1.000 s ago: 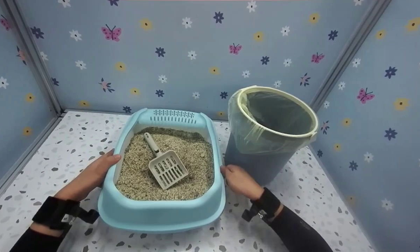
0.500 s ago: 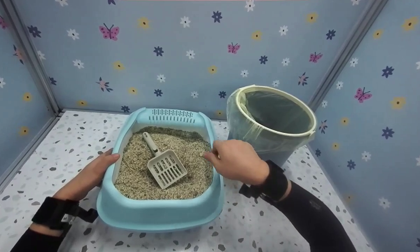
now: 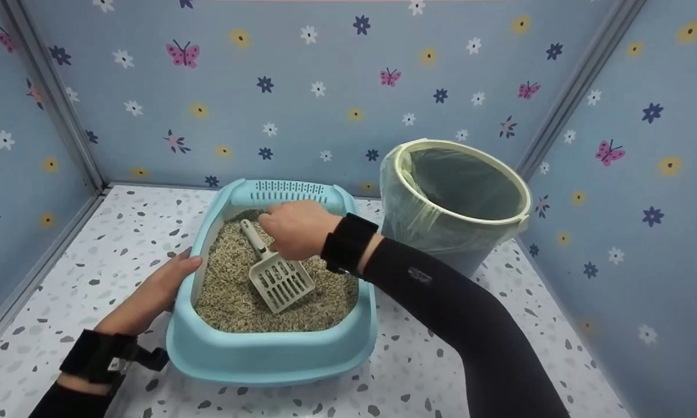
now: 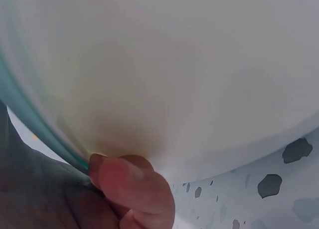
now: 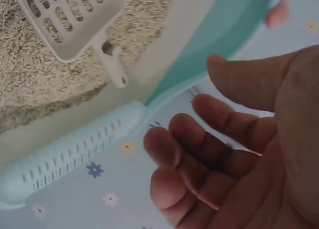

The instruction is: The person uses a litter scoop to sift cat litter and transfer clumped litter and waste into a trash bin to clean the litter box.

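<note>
A light-blue litter box stands on the table, filled with tan pellet litter. On the litter lies a beige slotted litter scoop, its handle pointing toward the back left. My left hand grips the box's left rim; the left wrist view shows its curled fingers under the edge, against the pale outer wall. Over the back of the box hovers my right hand, just right of the scoop's handle. Its fingers are loosely bent with nothing between them in the right wrist view, apart from the handle.
A grey-blue bin with a pale rim and a translucent yellowish liner stands close to the box's right side. Flower-and-butterfly wall panels enclose the speckled tabletop at the back and both sides.
My right hand has left the box's right edge and moved left and away from me, over the litter toward the scoop's handle. My left hand, box and scoop have stayed put.
</note>
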`<state>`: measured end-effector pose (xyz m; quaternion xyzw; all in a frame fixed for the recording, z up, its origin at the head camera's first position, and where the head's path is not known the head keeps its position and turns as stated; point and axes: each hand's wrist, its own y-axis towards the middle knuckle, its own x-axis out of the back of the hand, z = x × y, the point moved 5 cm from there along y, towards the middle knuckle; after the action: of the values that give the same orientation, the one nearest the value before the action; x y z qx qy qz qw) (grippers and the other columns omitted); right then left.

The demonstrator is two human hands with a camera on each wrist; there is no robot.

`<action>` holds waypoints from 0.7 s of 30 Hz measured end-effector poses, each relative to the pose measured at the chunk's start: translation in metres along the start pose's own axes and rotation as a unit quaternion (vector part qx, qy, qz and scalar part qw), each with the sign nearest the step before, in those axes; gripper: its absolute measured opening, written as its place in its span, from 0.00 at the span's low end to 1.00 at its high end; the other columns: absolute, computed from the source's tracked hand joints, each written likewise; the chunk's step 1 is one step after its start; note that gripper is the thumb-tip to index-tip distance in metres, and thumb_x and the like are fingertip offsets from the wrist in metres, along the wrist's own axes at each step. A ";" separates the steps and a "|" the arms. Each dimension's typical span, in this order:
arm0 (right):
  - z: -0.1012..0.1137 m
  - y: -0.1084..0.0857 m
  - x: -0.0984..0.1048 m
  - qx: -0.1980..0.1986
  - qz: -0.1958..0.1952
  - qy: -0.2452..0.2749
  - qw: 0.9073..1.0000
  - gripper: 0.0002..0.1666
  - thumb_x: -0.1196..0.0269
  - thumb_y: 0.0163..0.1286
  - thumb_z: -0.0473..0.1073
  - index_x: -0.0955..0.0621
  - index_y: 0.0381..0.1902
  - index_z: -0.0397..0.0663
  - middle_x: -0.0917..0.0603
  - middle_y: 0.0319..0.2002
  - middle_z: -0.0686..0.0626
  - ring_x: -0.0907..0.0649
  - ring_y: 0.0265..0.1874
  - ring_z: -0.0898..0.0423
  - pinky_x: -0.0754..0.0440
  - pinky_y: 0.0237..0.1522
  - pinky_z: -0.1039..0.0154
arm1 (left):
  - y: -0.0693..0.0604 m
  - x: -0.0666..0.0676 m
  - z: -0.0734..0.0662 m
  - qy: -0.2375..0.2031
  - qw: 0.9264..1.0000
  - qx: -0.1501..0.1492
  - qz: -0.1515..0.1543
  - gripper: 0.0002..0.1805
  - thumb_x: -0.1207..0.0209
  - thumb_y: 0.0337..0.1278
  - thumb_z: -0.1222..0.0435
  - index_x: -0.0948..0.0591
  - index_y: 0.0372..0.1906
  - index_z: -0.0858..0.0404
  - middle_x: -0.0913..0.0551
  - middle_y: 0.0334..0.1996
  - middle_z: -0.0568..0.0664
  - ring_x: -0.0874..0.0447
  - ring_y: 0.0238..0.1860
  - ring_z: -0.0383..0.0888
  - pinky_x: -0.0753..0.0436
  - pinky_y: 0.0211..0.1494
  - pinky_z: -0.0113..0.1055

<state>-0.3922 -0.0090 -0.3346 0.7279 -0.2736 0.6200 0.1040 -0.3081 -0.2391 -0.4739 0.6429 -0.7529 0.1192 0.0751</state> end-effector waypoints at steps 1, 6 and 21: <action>0.001 0.006 -0.003 0.009 -0.002 -0.017 1.000 0.17 0.34 0.84 0.53 0.20 0.57 0.48 0.18 0.52 0.50 0.16 0.45 0.53 0.11 0.46 0.56 | 0.000 0.000 0.000 -0.002 1.000 -0.001 -0.001 0.45 0.58 0.90 0.39 0.56 0.93 0.57 0.26 0.68 0.71 0.16 0.56 0.58 0.11 0.49 0.50; 0.007 0.028 -0.018 0.065 -0.041 -0.120 0.990 0.16 0.35 0.85 0.51 0.17 0.62 0.50 0.17 0.56 0.49 0.17 0.53 0.52 0.11 0.50 0.57 | 0.000 -0.001 0.001 -0.001 1.000 0.002 -0.004 0.46 0.58 0.89 0.40 0.58 0.93 0.59 0.27 0.70 0.72 0.17 0.56 0.58 0.11 0.48 0.48; 0.016 0.057 -0.055 0.088 -0.015 -0.203 0.975 0.26 0.36 0.82 0.68 0.13 0.66 0.63 0.20 0.69 0.53 0.19 0.59 0.53 0.16 0.55 0.59 | -0.002 -0.001 -0.001 -0.021 1.000 -0.020 -0.004 0.43 0.57 0.90 0.41 0.55 0.93 0.55 0.29 0.77 0.74 0.16 0.62 0.63 0.12 0.53 0.50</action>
<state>-0.4128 -0.0490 -0.4016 0.8490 -0.2221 0.4794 -0.0087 -0.3063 -0.2379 -0.4736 0.6465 -0.7541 0.0905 0.0725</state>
